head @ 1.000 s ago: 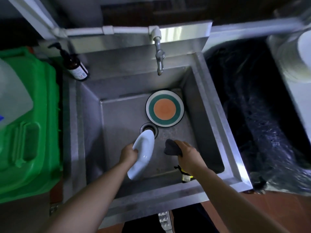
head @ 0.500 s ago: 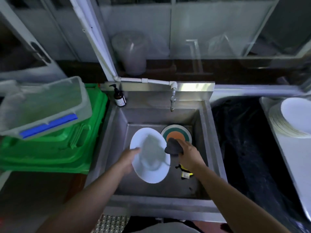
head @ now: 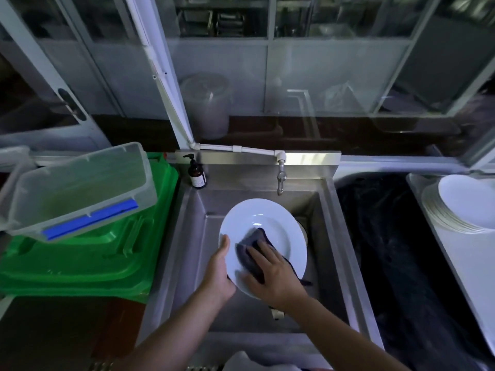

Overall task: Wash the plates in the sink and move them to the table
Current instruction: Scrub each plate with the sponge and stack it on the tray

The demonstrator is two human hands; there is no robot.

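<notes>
While left hand [head: 218, 274] grips plate [head: 270, 223] | right hand [head: 270, 274] presses cloth [head: 250, 250]

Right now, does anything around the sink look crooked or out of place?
Yes: the clear plastic tub sits tilted on the green bin left of the sink. The white plate, gripped by the left hand and wiped with the cloth under the right hand, looks normal.

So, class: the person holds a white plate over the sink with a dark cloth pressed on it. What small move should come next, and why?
Probably sweep the dark cloth round the white plate. The right hand presses it flat on the plate's near part only, while the left hand grips the rim over the sink, so the far side looks unwiped.
</notes>
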